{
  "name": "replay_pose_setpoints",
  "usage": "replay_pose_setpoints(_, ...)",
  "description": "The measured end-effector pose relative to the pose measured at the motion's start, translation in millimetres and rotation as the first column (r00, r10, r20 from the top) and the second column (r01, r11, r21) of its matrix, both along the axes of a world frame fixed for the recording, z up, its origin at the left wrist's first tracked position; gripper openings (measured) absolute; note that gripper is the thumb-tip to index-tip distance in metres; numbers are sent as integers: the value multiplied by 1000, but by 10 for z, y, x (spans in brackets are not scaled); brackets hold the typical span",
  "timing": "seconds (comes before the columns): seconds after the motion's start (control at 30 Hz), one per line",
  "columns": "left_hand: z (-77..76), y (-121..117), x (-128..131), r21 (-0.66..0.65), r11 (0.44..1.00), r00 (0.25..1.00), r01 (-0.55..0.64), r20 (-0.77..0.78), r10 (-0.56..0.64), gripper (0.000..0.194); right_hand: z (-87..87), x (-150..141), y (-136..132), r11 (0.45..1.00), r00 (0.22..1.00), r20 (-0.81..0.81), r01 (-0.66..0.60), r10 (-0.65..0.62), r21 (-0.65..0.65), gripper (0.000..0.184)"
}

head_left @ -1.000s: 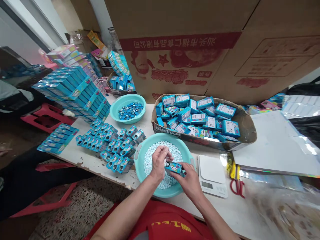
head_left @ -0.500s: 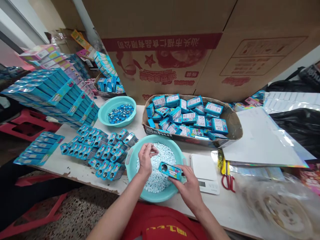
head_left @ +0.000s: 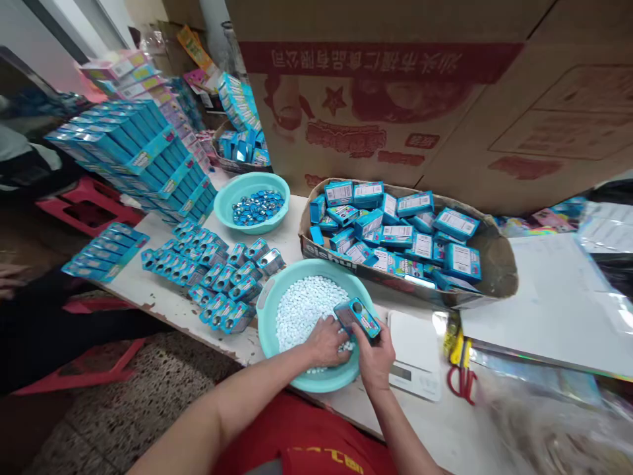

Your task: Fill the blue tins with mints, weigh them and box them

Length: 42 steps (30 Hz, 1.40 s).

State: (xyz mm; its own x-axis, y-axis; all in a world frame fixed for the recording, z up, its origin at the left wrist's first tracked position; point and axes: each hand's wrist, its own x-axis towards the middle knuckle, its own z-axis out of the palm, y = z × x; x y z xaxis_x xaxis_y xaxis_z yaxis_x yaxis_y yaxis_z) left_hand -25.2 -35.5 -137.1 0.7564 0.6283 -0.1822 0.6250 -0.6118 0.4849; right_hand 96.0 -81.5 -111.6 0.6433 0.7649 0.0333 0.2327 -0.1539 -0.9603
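Observation:
A teal basin (head_left: 265, 323) of small white candies (head_left: 306, 300) stands in front of me. My left hand (head_left: 327, 343) reaches palm down into the candies at the basin's near right, fingers apart and fingertips partly hidden. Over the basin's right side, my right hand (head_left: 376, 356) is closed around the lower end of a small blue candy box (head_left: 363, 318). The box is tilted, and a round dark spot shows near its upper end. Just left of the basin stand several similar blue boxes (head_left: 242, 288) in rows.
Behind the basin, a cardboard tray (head_left: 499, 264) holds blue boxes. A smaller teal bowl (head_left: 225, 208) contains shiny blue pieces. To the right lie a white scale (head_left: 415, 349) and red-handled scissors (head_left: 462, 379). Tall stacks of blue cartons (head_left: 143, 158) rise at left; a person sits there.
My left hand has moved from above the basin down into the candies. The candy box has turned and tilted in my right hand. The view has shifted, with objects at left appearing further right.

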Motion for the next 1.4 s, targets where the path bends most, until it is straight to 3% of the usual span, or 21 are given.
replay_pose_setpoints(0.07, 47, -41, -223, -50, 999, 994, 20, -102, -25, 32, -32, -17, 17, 1000, 1000, 22, 8, -8, 7, 46)
replay_pose_setpoints(0.13, 81, -6, -403, -158, 974, 984, -163, -102, 149, 24, 14, -14, 9, 1000, 999, 47, -8, 7, 24, 46)
replay_pose_setpoints(0.23, 116, 123, -532, -258, 845, 881, -467, -56, 470, 11, 130, -2, -17, 995, 986, 133, -104, 103, 3, 42)
replay_pose_setpoints(0.33, 222, 225, -537, -274, 770, 804, -575, -16, 595, 18, 191, -18, -30, 966, 939, 228, -251, 257, -58, 35)
replay_pose_setpoints(0.37, 290, 241, -525, -337, 716, 753, -612, 28, 657, 21, 194, -33, -31, 957, 923, 253, -281, 290, -72, 33)
replay_pose_setpoints(0.43, 470, 253, -487, -585, 538, 561, -607, 164, 811, 24, 190, -74, -35, 945, 894, 305, -314, 328, -97, 30)
replay_pose_setpoints(0.5, 672, 253, -428, -835, 367, 274, -410, 271, 923, 26, 194, -128, -44, 930, 863, 345, -342, 369, -136, 26)
replay_pose_setpoints(0.53, 764, 254, -391, -899, 331, 153, -287, 298, 942, 26, 206, -157, -50, 918, 846, 357, -363, 397, -160, 25)
replay_pose_setpoints(0.63, 949, 267, -280, -931, 347, -33, -110, 352, 935, 23, 281, -229, -70, 871, 793, 359, -438, 491, -223, 23)
replay_pose_setpoints(0.77, 1024, 276, -194, -922, 382, -154, -61, 387, 909, 23, 406, -253, -94, 855, 776, 359, -463, 518, -234, 27)
replay_pose_setpoints(0.93, 1076, 274, -151, -936, 336, -175, -104, 349, 921, 28, 508, -225, -88, 864, 782, 368, -448, 504, -229, 25)
replay_pose_setpoints(1.07, 1076, 269, -121, -920, 364, -134, -144, 383, 914, 35, 550, -200, -74, 848, 764, 368, -476, 530, -234, 23)
replay_pose_setpoints(1.2, 1076, 248, -96, -928, 326, -176, -181, 357, 917, 29, 561, -184, -82, 856, 774, 364, -471, 518, -214, 23)
replay_pose_setpoints(1.4, 1119, 223, -41, -911, 361, -172, -201, 395, 902, 26, 571, -172, -109, 864, 794, 340, -461, 504, -204, 23)
